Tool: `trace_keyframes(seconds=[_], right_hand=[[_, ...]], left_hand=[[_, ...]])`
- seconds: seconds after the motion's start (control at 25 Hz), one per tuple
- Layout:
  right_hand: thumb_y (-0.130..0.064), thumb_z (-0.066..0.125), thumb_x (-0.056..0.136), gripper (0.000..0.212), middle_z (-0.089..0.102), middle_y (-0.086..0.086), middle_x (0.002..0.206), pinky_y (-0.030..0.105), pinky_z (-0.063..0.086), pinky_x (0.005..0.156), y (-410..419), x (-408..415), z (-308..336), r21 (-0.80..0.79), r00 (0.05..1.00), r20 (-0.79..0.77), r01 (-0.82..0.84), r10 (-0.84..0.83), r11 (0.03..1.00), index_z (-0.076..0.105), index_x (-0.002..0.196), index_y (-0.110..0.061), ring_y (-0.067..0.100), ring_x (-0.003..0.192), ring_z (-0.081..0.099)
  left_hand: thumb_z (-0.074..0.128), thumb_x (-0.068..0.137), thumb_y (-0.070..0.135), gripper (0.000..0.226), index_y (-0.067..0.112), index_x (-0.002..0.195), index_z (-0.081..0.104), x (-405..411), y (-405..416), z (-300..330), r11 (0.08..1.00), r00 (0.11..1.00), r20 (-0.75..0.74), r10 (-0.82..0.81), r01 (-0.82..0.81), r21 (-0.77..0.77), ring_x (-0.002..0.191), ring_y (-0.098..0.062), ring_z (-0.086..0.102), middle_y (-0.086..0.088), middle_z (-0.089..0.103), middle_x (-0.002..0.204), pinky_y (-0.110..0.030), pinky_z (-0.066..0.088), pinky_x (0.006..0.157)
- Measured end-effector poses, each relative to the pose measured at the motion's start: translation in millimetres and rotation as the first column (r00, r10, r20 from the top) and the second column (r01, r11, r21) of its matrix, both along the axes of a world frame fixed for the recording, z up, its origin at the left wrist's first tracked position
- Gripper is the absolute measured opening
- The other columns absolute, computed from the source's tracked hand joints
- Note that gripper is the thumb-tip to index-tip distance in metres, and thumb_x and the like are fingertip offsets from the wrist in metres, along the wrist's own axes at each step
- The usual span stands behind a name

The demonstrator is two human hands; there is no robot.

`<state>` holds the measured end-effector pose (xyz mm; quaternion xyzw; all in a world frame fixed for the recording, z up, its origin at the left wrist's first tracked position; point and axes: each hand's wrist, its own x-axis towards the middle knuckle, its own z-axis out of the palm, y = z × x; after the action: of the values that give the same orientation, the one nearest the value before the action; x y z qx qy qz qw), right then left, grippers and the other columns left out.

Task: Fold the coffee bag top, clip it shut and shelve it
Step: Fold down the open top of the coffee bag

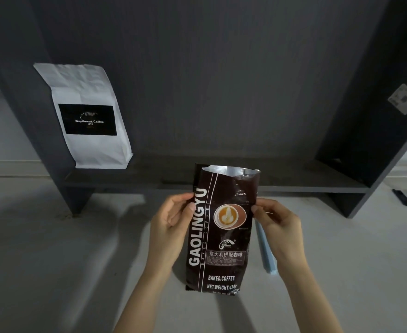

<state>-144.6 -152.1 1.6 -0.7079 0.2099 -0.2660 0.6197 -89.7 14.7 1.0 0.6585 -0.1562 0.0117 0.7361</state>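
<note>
A dark brown coffee bag (221, 236) with white lettering and a latte picture stands upright on the white table. Its top is cut open and unfolded, showing the silver lining. My left hand (171, 224) pinches the bag's left edge in its upper half. My right hand (277, 224) pinches the right edge at the same height. A light blue sealing clip (268, 255) lies on the table just right of the bag, partly hidden behind my right hand.
A dark grey shelf unit (221, 181) stands behind the bag, with a low board and upright side panels. A white coffee bag (87, 116) with a black label leans at the shelf's left end. A dark object (402, 198) lies at the far right.
</note>
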Motion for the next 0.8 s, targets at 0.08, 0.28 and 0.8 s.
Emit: trace_keyframes(seconds=[0.08, 0.28, 0.8], right_hand=[[-0.008, 0.060, 0.079, 0.021, 0.069, 0.000, 0.079, 0.032, 0.051, 0.077, 0.6, -1.0, -0.2, 0.008, 1.000, 0.000, 0.002, -0.002, 1.000, 0.065, 0.071, -0.027, 0.018, 0.080, 0.064], [-0.009, 0.058, 0.082, 0.019, 0.069, 0.000, 0.079, 0.027, 0.051, 0.071, 2.8, -4.3, -0.2, 0.031, 0.999, 0.011, -0.031, 0.030, 0.999, 0.064, 0.073, -0.024, 0.017, 0.079, 0.064], [-0.007, 0.053, 0.084, 0.016, 0.066, 0.009, 0.081, 0.027, 0.051, 0.075, 4.2, -8.4, -1.8, -0.002, 0.996, 0.035, -0.084, 0.084, 0.996, 0.060, 0.080, -0.021, 0.020, 0.079, 0.063]], left_hand=[[0.056, 0.082, 0.007, 0.018, 0.023, 0.089, 0.059, 0.0, 0.0, 0.4, 1.000, 1.000, -0.005, -0.011, 0.011, -0.009, 0.083, 0.011, 0.062, 0.010, 0.065, 0.094, -0.002, 0.045, 0.068], [0.058, 0.081, 0.006, 0.024, 0.027, 0.093, 0.059, 3.1, 0.3, -3.0, 1.000, 1.000, -0.027, -0.003, 0.002, -0.025, 0.085, 0.007, 0.063, 0.007, 0.067, 0.096, -0.004, 0.047, 0.070], [0.055, 0.082, 0.001, 0.028, 0.027, 0.077, 0.062, 3.5, 3.8, -5.2, 0.997, 1.000, -0.002, 0.013, -0.013, 0.073, 0.074, 0.011, 0.061, 0.021, 0.071, 0.071, -0.002, 0.044, 0.067]])
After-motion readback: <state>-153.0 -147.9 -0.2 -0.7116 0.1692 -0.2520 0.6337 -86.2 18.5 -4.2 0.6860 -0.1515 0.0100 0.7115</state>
